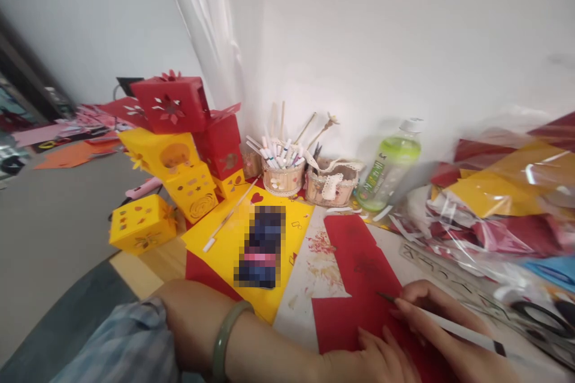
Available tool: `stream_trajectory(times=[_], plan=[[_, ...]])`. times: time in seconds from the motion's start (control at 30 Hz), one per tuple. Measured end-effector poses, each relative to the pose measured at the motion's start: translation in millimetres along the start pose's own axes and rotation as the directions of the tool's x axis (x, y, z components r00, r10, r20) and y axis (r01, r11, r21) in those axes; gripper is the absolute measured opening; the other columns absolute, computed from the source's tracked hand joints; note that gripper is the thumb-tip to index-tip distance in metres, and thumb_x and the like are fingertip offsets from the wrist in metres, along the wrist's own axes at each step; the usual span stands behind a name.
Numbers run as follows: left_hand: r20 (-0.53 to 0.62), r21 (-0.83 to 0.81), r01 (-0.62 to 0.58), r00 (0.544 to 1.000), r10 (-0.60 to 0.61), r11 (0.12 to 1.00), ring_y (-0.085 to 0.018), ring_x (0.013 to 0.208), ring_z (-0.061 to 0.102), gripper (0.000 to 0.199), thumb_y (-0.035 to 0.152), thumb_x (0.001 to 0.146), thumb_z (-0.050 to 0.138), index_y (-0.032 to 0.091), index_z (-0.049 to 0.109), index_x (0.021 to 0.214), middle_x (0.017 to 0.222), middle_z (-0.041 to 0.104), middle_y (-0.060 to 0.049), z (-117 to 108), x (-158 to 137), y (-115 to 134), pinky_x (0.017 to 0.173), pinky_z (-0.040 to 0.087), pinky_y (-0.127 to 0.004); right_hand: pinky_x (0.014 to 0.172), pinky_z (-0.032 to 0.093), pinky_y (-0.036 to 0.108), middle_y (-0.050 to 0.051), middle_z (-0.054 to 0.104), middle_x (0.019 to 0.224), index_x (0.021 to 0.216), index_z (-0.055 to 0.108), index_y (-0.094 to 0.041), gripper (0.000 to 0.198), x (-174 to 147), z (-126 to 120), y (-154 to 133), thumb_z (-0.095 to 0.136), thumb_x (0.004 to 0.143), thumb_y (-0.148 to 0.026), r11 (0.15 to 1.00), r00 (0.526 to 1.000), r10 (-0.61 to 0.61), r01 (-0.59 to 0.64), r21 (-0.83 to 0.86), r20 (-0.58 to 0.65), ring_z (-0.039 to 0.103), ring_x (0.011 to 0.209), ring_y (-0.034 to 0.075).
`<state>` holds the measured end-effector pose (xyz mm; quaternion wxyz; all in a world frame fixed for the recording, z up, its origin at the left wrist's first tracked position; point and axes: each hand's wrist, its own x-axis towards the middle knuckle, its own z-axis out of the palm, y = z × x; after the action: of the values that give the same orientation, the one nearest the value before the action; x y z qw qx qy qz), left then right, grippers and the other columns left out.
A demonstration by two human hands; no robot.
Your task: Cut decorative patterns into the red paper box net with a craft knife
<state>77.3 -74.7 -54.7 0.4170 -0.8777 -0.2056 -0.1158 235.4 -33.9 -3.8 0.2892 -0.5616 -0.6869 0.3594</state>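
- Right hand (453, 326): narrow pinch grip on a white pen (462, 328), dark band near rear end. Dark tip is at the red card (368, 263); contact can't be confirmed. No legible print on barrel.
- Left hand (375, 362): flat on the card's near part, fingers spread, holding nothing visible. Green bangle (224, 335) on that arm, plaid sleeve (121, 344) behind.
- Red card: in front of the person, right of the yellow sheet (220, 260). Faint dark lines drawn on it, not readable as text.
- Green bottle (390, 164), white cap: pale characters run along the tilted label, too blurred to read. Brand unknown.
- Dark object (260, 248) on yellow sheet: pixelated, nothing readable.
- Left of yellow sheet: stacked red box (173, 105) and yellow boxes (193, 191), cut-out patterns.
- Far right: scissors (539, 318), below the clear bag (507, 185) of coloured paper.
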Motion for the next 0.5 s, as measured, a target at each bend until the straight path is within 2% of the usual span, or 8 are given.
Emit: stream_trajectory(times=[0.07,0.13,0.27,0.5], plan=[[-0.127,-0.007,0.120,0.985,-0.120,0.993,-0.019,0.058,0.062,0.026,0.012,0.085,0.039,0.010,0.064,0.082,0.076,0.067,-0.011,-1,5,1,0.041,0.042,-0.026,0.053,0.045,0.024,-0.001,0.057,0.060,0.065,0.055,-0.022,0.039,-2,0,-5,0.047,0.083,-0.056,1.000,1.000,0.007,-0.007,0.012,0.013,0.054,0.057,0.015],[-0.207,-0.023,0.174,0.962,-0.175,0.984,-0.018,0.055,0.061,0.028,0.008,0.080,0.037,0.011,0.064,0.079,0.074,0.068,-0.010,-4,9,-3,0.042,0.042,-0.026,0.050,0.041,0.024,-0.002,0.050,0.053,0.060,0.053,-0.021,0.042,-4,0,-7,0.045,0.084,-0.056,1.000,1.000,0.018,-0.018,0.020,0.011,0.048,0.052,0.014],[-0.194,-0.055,0.138,0.970,-0.146,0.989,-0.016,0.056,0.061,0.031,0.008,0.079,0.036,0.011,0.067,0.082,0.077,0.069,-0.009,-11,8,-14,0.044,0.044,-0.025,0.048,0.037,0.023,-0.003,0.048,0.055,0.062,0.053,-0.021,0.035,-4,2,-9,0.052,0.082,-0.050,0.998,0.999,0.041,-0.042,0.049,0.002,0.044,0.052,0.012],[-0.146,-0.041,0.067,0.987,-0.072,0.997,-0.017,0.057,0.062,0.032,0.011,0.082,0.036,0.009,0.067,0.087,0.080,0.070,-0.011,-16,7,-18,0.046,0.045,-0.025,0.048,0.036,0.023,-0.004,0.047,0.059,0.062,0.043,-0.022,0.031,-2,4,-1,0.058,0.079,-0.044,0.994,0.999,-0.026,0.022,0.111,0.035,0.042,0.054,0.012]])
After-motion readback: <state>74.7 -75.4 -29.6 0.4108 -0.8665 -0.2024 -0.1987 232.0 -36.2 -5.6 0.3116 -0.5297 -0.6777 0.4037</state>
